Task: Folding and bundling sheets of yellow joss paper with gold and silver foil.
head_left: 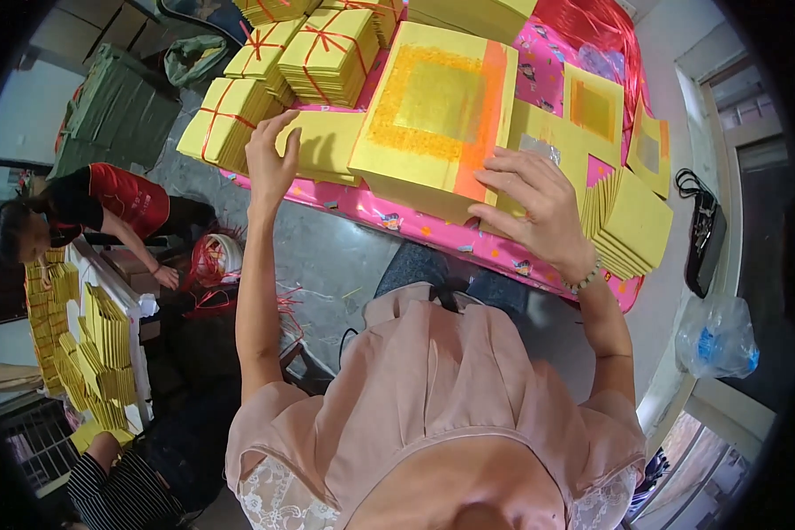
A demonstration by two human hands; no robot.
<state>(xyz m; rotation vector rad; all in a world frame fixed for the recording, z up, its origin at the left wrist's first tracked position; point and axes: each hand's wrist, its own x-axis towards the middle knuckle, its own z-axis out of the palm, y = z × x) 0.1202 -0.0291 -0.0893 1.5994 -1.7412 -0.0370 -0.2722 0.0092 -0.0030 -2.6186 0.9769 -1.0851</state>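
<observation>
The pink table (433,231) was loaded with yellow paper. Biggest was the thick stack (433,115) at the near edge, right hand (532,205) spread wide on its corner, squaring it up I'd guess. Left hand (270,159) lay open on a smaller bundle (325,143). Tying probably needs red string (322,40).

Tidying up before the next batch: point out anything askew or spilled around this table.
Red string scraps lie scattered on the floor left of the pink table. On it, a stack of yellow sheets fans out past the right edge, beyond the right hand. Tied bundles sit neatly.
</observation>
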